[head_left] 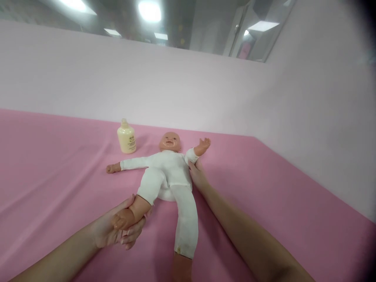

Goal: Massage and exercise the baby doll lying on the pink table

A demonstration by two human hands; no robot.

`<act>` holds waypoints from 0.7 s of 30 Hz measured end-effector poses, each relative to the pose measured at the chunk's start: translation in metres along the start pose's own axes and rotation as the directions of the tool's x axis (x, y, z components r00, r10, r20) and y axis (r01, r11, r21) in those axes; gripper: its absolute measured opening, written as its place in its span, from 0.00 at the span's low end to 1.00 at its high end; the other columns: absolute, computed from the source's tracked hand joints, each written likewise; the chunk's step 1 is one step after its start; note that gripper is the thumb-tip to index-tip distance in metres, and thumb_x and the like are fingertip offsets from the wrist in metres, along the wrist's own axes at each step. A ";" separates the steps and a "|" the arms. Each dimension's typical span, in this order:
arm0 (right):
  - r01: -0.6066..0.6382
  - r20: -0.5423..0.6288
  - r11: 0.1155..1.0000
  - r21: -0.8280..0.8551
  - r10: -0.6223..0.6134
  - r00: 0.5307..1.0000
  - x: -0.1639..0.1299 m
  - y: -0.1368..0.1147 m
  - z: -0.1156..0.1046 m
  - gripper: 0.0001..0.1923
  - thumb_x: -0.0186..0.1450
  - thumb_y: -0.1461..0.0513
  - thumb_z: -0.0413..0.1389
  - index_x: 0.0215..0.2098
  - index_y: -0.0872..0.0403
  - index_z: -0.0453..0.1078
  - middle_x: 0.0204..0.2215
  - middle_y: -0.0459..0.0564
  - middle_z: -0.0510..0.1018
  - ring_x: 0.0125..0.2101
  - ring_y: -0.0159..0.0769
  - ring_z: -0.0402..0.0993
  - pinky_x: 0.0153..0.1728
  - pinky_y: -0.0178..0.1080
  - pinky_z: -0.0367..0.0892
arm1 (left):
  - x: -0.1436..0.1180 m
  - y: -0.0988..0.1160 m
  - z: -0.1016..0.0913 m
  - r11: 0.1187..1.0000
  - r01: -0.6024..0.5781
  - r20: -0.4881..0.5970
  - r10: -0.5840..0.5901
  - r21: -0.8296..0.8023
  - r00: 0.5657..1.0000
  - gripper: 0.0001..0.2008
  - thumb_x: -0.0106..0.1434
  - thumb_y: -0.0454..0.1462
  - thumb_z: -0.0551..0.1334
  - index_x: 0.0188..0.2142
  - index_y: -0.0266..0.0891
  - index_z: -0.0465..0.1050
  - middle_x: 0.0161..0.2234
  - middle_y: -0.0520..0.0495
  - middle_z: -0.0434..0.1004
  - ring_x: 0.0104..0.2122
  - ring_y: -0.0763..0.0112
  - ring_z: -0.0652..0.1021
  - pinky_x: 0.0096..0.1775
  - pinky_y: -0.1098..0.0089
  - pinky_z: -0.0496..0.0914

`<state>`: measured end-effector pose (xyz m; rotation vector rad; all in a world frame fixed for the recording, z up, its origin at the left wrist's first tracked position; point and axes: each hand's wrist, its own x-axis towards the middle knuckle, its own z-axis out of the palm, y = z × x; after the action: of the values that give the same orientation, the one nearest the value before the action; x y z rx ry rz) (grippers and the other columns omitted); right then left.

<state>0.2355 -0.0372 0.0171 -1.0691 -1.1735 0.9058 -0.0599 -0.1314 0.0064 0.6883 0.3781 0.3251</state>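
A baby doll (173, 168) with a white cloth body and hard tan head, hands and feet lies on its back, head away from me. My left hand (117, 227) is wrapped round the lower part of the doll's leg on the left, which is raised and bent. Beside the doll's chest on the right, my right hand (198, 174) grips the upper part of its raised arm; some of its fingers are hidden behind the cloth. The doll's other arm stretches out flat to the left, and its other leg points toward me.
A pale yellow bottle (127, 139) with a clear neck stands upright left of the doll's head. Underneath is a pink covered surface (64, 168) with creases at the left. White walls (147, 86) rise behind and to the right, with a window (182, 23) above.
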 end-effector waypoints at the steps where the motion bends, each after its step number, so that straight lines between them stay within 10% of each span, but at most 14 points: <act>1: 0.056 0.034 0.996 -0.063 -0.054 0.998 -0.001 0.000 0.000 0.23 0.64 0.55 0.54 0.57 0.47 0.64 0.53 0.49 0.74 0.54 0.41 0.69 0.56 0.48 0.66 | 0.001 0.003 0.003 1.000 0.008 0.012 -0.007 -0.022 1.000 0.31 0.58 0.63 0.55 0.37 0.37 0.70 0.17 0.57 0.62 0.13 0.78 0.61 0.21 0.72 0.65; 7: 0.447 0.341 0.833 -0.325 -0.337 0.878 -0.001 0.003 -0.006 0.20 0.68 0.61 0.47 0.56 0.46 0.68 0.60 0.50 0.64 0.63 0.40 0.56 0.65 0.50 0.50 | 0.003 0.006 0.010 0.998 0.033 -0.038 -0.035 -0.062 0.999 0.24 0.60 0.58 0.59 0.34 0.37 0.69 0.17 0.58 0.61 0.11 0.81 0.57 0.18 0.73 0.63; 21: 0.515 0.368 0.780 -0.355 -0.389 0.844 -0.009 -0.010 -0.003 0.28 0.62 0.60 0.57 0.60 0.43 0.63 0.60 0.48 0.67 0.64 0.44 0.54 0.67 0.56 0.45 | 0.006 0.003 0.005 1.000 0.014 -0.020 -0.014 0.023 1.000 0.28 0.61 0.62 0.53 0.33 0.38 0.68 0.17 0.58 0.57 0.12 0.79 0.58 0.18 0.72 0.61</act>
<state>0.2366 -0.0486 0.0241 -0.9547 -1.8465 0.4065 -0.0531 -0.1299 0.0103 0.7057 0.4055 0.3145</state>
